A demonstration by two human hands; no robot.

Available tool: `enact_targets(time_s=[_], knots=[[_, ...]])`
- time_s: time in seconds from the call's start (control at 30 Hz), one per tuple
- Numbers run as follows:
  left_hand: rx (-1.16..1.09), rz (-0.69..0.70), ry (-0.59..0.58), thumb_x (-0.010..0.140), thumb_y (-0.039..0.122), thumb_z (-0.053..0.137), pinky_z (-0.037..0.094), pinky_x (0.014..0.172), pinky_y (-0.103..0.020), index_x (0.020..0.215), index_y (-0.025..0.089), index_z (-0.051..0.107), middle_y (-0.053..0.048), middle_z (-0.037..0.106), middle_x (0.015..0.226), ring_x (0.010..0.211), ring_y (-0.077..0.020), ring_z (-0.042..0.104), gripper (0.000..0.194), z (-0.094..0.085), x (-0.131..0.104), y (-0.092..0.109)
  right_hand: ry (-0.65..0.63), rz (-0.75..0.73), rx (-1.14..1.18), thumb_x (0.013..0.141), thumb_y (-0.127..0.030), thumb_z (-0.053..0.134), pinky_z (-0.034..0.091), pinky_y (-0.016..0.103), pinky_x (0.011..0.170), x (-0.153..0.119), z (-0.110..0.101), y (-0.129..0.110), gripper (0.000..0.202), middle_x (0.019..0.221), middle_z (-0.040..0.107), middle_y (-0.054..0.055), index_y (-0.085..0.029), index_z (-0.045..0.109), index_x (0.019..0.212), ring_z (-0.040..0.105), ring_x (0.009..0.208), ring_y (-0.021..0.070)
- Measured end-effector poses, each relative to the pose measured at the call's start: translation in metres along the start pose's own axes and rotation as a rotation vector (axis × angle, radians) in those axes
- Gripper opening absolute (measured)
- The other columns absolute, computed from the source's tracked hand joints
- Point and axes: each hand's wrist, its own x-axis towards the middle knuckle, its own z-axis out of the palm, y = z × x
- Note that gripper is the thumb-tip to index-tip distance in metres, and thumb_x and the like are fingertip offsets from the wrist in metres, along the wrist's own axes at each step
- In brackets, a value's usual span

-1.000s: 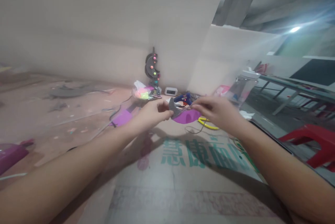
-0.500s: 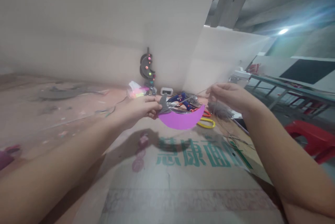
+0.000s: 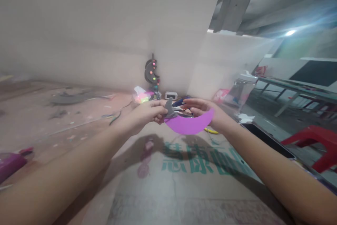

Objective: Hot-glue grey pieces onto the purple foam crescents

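A purple crescent-shaped piece (image 3: 188, 125) is held up over the cardboard, its left tip covered in grey yarn (image 3: 170, 111). My left hand (image 3: 156, 111) pinches that wrapped tip between thumb and fingers. Behind the crescent's right end is my right hand (image 3: 201, 107), its fingers curled towards the left, partly covered by the purple piece. The grey strand leading to it is blurred and hard to make out now. Below lies the cardboard sheet (image 3: 147, 190) with green printed characters.
Against the white board stands a dark crescent ornament with coloured beads (image 3: 151, 71). Near it are a plastic bag (image 3: 140, 96) and a small white device (image 3: 171, 95). A clear bottle (image 3: 240, 93), phone (image 3: 267, 140) and red stool (image 3: 313, 146) are right; grey cut pieces (image 3: 67, 98) lie left.
My right hand has moved left and inward, from out along the taut grey strand to just behind the crescent. My left hand keeps hold of the wrapped tip. The view has shifted slightly.
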Motion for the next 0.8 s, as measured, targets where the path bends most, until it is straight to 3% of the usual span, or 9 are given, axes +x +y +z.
enact_targets(time_s=[0.13,0.3,0.37,0.47,0.6,0.8], knots=[[0.045,0.055,-0.039,0.075,0.025,0.061,0.041,0.06,-0.025,0.072,0.017,0.062,0.0,0.055,0.068,0.059,-0.0102,0.049,0.009,0.0,0.0,-0.002,-0.12,-0.013,0.186,0.082,-0.039,0.066,0.053,0.035,0.084,-0.006,0.01,-0.001,0.039,0.119,0.067,0.01,-0.022,0.062,0.118,0.066,0.104,0.0218],[0.093,0.051,-0.069,0.078,0.028,0.061,0.04,0.062,-0.025,0.077,0.016,0.062,0.001,0.056,0.069,0.061,-0.0097,0.051,0.011,0.003,-0.002,0.001,-0.198,0.03,0.251,0.086,-0.041,0.061,0.052,0.03,0.081,-0.01,0.017,-0.002,0.037,0.114,0.069,0.009,-0.024,0.061,0.119,0.066,0.1,0.019],[0.111,0.048,-0.067,0.079,0.028,0.06,0.039,0.062,-0.025,0.078,0.016,0.061,0.002,0.056,0.068,0.061,-0.0095,0.051,0.012,0.003,-0.003,0.003,-0.177,0.074,0.25,0.081,-0.041,0.067,0.052,0.027,0.076,-0.009,0.019,-0.004,0.038,0.109,0.071,0.007,-0.024,0.064,0.114,0.068,0.093,0.0173],[0.13,0.064,-0.058,0.08,0.027,0.06,0.038,0.061,-0.024,0.078,0.016,0.061,0.002,0.056,0.068,0.061,-0.0089,0.05,0.011,0.004,-0.003,0.003,-0.054,0.116,0.216,0.069,-0.04,0.077,0.05,0.024,0.064,-0.006,0.02,-0.008,0.03,0.087,0.073,0.005,-0.019,0.071,0.09,0.067,0.072,0.0137],[0.146,0.075,-0.044,0.08,0.026,0.059,0.038,0.06,-0.023,0.078,0.015,0.061,0.002,0.056,0.068,0.061,-0.009,0.05,0.01,0.004,-0.003,0.002,0.068,0.094,0.127,0.062,-0.037,0.081,0.045,0.022,0.051,-0.002,0.019,-0.012,0.026,0.064,0.068,0.002,-0.015,0.068,0.065,0.058,0.053,0.0098],[0.074,0.037,-0.053,0.08,0.028,0.061,0.041,0.064,-0.025,0.079,0.015,0.062,0.001,0.056,0.072,0.063,-0.0086,0.052,0.012,0.003,-0.003,0.001,0.036,0.081,0.093,0.06,-0.035,0.081,0.045,0.022,0.051,-0.002,0.014,-0.011,0.024,0.065,0.069,0.002,-0.016,0.071,0.069,0.059,0.054,0.0107]])
